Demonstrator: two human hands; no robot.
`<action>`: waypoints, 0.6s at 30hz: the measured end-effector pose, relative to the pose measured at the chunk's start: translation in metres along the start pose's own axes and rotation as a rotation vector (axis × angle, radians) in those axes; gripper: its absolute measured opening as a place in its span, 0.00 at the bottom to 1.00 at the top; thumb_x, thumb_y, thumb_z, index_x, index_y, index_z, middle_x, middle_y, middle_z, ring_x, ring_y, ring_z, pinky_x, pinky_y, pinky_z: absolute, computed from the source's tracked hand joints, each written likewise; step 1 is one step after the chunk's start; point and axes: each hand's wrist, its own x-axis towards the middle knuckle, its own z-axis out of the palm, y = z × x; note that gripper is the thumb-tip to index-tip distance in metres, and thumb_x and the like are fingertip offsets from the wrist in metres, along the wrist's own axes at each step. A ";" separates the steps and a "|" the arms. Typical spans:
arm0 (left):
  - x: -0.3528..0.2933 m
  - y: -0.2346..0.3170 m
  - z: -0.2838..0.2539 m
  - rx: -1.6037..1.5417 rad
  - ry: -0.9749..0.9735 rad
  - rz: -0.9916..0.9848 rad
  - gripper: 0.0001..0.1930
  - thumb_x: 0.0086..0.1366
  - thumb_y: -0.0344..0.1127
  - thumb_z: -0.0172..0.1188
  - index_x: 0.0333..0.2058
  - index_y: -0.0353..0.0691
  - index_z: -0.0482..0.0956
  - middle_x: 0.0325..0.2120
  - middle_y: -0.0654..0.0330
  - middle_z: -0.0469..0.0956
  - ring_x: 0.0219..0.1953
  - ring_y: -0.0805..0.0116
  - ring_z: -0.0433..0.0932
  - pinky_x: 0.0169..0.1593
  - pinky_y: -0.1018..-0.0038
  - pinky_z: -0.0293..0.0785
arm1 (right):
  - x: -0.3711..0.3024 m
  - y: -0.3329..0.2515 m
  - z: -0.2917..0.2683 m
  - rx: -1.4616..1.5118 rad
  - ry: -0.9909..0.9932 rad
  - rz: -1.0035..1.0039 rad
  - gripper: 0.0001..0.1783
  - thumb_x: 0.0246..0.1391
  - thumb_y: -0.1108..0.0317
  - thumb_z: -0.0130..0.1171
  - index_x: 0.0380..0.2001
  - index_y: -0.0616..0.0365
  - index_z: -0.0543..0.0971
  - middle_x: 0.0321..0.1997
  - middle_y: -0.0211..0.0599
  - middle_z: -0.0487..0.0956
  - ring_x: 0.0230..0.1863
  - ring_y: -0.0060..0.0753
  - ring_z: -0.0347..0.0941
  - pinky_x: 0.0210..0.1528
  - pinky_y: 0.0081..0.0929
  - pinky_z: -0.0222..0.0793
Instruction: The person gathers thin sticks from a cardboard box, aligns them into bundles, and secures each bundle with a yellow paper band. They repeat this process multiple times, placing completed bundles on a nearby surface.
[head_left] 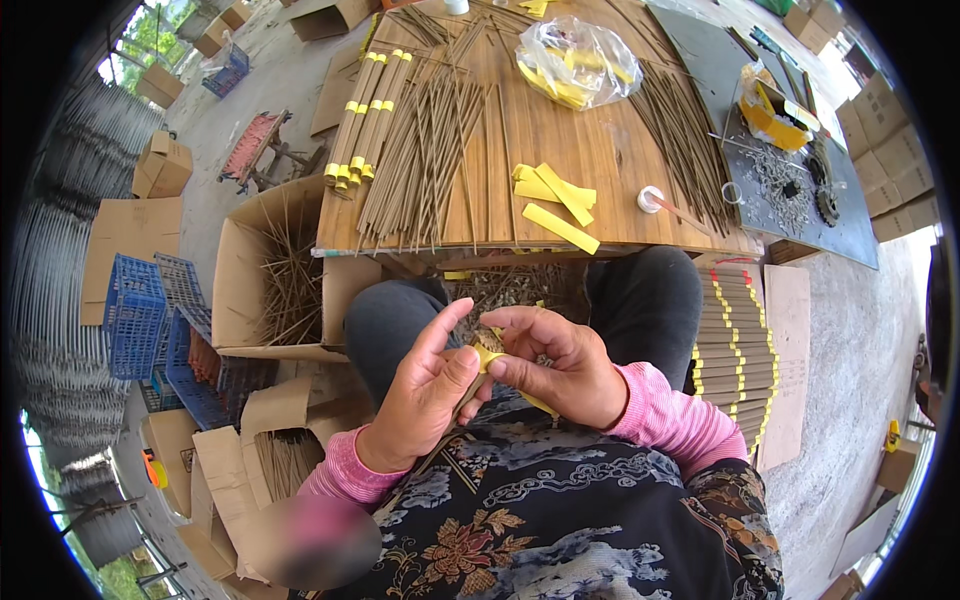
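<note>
Over my lap, my left hand (420, 395) is closed round a bundle of thin brown sticks (490, 341), its index finger stretched out. A yellow paper strip (486, 358) goes round the bundle near its upper end. My right hand (570, 370) pinches the strip against the bundle with its thumb, from the right side. The bundle's lower part is mostly hidden by my hands. On the wooden table (490, 225) in front lie several loose yellow strips (555, 200) and a heap of loose brown sticks (425, 160).
Banded stick bundles (365, 120) lie at the table's left. A plastic bag of yellow strips (578, 62) lies at the back; a small white pot with a brush (650, 198) stands front right. Left is a cardboard box of sticks (270, 270); right, a row of banded bundles (735, 350).
</note>
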 end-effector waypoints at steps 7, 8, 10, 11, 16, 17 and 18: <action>-0.001 -0.004 0.001 0.014 -0.002 0.052 0.30 0.66 0.42 0.44 0.60 0.37 0.42 0.21 0.62 0.68 0.18 0.81 0.63 0.21 0.85 0.60 | 0.002 0.008 -0.002 0.020 -0.035 -0.038 0.21 0.49 0.71 0.58 0.48 0.60 0.68 0.16 0.24 0.66 0.20 0.14 0.61 0.26 0.16 0.59; -0.001 -0.004 0.002 0.011 0.007 0.055 0.31 0.66 0.42 0.44 0.61 0.37 0.41 0.21 0.62 0.68 0.18 0.81 0.63 0.21 0.85 0.60 | 0.004 0.004 -0.003 -0.033 -0.040 -0.064 0.22 0.48 0.71 0.59 0.48 0.59 0.69 0.16 0.24 0.67 0.21 0.16 0.62 0.28 0.18 0.60; -0.002 -0.005 0.001 0.038 0.024 0.069 0.31 0.66 0.42 0.44 0.61 0.38 0.41 0.22 0.62 0.68 0.18 0.80 0.63 0.21 0.86 0.61 | 0.009 0.002 -0.006 -0.151 -0.024 -0.144 0.22 0.46 0.69 0.61 0.47 0.59 0.70 0.17 0.25 0.67 0.22 0.21 0.64 0.32 0.21 0.61; -0.002 -0.005 0.000 0.068 0.032 0.078 0.31 0.66 0.42 0.44 0.61 0.39 0.41 0.22 0.61 0.69 0.18 0.80 0.64 0.21 0.86 0.62 | 0.012 0.002 -0.007 -0.216 -0.003 -0.199 0.23 0.44 0.68 0.63 0.45 0.59 0.71 0.17 0.26 0.68 0.23 0.24 0.64 0.33 0.23 0.62; -0.003 -0.007 0.004 0.269 0.133 0.179 0.32 0.67 0.41 0.43 0.62 0.41 0.37 0.23 0.63 0.70 0.19 0.82 0.63 0.21 0.86 0.62 | 0.020 -0.016 -0.008 -0.719 0.295 -0.355 0.20 0.35 0.64 0.67 0.34 0.58 0.74 0.19 0.31 0.72 0.25 0.36 0.68 0.34 0.30 0.63; -0.003 -0.008 0.006 0.318 0.155 0.213 0.32 0.67 0.41 0.43 0.62 0.41 0.36 0.23 0.63 0.70 0.19 0.83 0.63 0.21 0.87 0.62 | 0.017 -0.017 -0.007 -0.674 0.232 -0.283 0.17 0.36 0.64 0.66 0.32 0.58 0.75 0.19 0.33 0.72 0.25 0.37 0.68 0.33 0.30 0.64; -0.003 -0.008 0.008 0.367 0.178 0.247 0.32 0.67 0.40 0.42 0.62 0.41 0.35 0.23 0.64 0.70 0.19 0.83 0.63 0.21 0.87 0.62 | 0.013 -0.019 -0.007 -0.628 0.168 -0.212 0.15 0.37 0.65 0.66 0.30 0.58 0.76 0.20 0.35 0.72 0.25 0.38 0.69 0.31 0.30 0.64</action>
